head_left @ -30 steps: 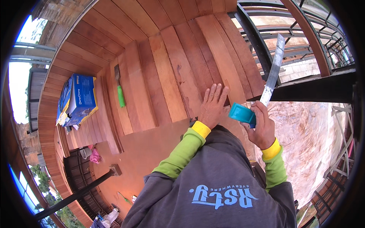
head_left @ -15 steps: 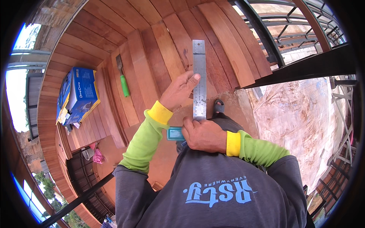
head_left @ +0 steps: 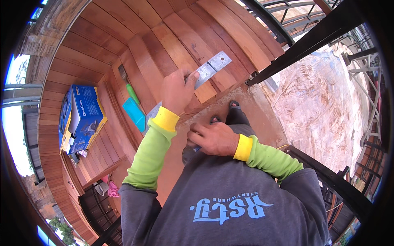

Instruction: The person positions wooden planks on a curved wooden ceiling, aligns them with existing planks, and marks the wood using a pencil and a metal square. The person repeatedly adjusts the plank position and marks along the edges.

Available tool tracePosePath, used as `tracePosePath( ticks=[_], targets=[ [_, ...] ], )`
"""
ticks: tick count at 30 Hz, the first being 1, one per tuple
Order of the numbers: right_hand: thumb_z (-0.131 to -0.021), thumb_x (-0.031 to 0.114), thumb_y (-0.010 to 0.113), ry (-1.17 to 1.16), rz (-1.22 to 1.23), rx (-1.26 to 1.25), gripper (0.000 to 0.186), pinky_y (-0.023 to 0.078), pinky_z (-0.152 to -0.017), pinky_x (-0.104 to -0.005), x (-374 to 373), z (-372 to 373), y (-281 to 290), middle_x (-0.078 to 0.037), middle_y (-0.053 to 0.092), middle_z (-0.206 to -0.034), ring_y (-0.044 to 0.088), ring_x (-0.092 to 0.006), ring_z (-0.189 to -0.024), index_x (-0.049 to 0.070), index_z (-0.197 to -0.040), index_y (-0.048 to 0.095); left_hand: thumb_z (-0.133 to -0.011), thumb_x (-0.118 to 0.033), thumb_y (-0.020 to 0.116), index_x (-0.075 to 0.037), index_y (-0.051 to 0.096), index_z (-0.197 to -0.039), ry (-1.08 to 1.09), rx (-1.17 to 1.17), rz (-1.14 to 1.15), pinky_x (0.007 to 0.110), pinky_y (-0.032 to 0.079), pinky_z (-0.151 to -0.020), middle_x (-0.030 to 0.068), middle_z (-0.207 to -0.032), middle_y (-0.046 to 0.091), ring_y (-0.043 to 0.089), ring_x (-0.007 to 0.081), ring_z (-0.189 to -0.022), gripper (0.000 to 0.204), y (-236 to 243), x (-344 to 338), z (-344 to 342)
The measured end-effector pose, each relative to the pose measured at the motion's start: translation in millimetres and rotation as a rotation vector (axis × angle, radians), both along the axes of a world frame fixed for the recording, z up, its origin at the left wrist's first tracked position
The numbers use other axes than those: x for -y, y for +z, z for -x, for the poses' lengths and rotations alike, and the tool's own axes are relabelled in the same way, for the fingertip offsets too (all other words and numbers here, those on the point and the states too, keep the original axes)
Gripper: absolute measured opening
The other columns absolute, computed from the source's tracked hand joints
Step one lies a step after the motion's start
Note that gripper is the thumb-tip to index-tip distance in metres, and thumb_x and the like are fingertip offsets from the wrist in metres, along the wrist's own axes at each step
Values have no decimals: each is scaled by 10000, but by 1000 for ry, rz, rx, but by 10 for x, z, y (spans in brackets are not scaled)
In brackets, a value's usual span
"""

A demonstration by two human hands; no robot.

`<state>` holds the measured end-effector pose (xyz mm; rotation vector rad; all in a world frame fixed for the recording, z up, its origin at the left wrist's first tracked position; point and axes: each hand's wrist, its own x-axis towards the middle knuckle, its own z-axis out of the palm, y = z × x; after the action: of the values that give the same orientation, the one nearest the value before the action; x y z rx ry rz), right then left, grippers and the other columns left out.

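Observation:
My left hand [head_left: 178,92] grips the steel square [head_left: 211,67] by its blade, which slants up to the right above the wooden planks [head_left: 174,39]; the square's turquoise stock [head_left: 133,115] is at the lower left, beside a green-handled flat tool [head_left: 130,92] lying on the planks. My right hand [head_left: 211,139] is lower, at my waist, with its fingers curled over a small blue item [head_left: 197,148] that is mostly hidden.
A blue-and-yellow carton [head_left: 84,117] sits on the wood at left, with a pink bundle [head_left: 114,188] below it. My sandalled feet [head_left: 234,104] are on a brown floor. Black steel beams [head_left: 303,45] and a stained pale sheet [head_left: 316,110] are at right.
The square has passed from my right hand to my left, swinging from upright to diagonal with its stock moved up and left. My right hand has let go of it and stays low.

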<state>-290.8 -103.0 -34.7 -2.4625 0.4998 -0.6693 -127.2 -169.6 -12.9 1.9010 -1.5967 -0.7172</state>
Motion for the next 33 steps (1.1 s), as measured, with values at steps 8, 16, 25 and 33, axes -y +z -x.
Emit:
tracePosePath(
  ticks=[8,16,25,33],
  targets=[
    [-932,206,606,-1026,-579,379,208,478,-604,-295,548,678,-793,-86,614,-674,591,-135,-618,1,-952,630,-874,-365,631,-41,688,-835,-4,197,25,434,488,-602,186,-701,651,644,361,-665,332,-577,-221,249],
    [-916,187,607,-945,-623,312,211,476,-601,-294,788,600,-914,-94,613,-672,593,-148,-609,-18,-883,645,-861,-385,646,-51,695,-839,13,179,-80,417,493,-594,165,-676,648,648,343,-645,338,-744,-283,316],
    [-869,100,630,-893,-927,455,129,455,-548,-270,809,564,-913,-54,575,-626,555,-96,-582,-28,-852,629,-857,-342,662,-79,672,-807,100,44,-198,398,475,-558,149,-619,605,616,331,-586,268,-764,-315,383],
    [-871,103,630,-892,-847,294,141,436,-541,-267,960,573,-897,-58,569,-627,511,-92,-564,-26,-819,607,-874,-283,693,-32,697,-909,42,38,-47,294,457,-536,124,-627,606,564,154,-526,254,-742,-190,505]
  ],
)
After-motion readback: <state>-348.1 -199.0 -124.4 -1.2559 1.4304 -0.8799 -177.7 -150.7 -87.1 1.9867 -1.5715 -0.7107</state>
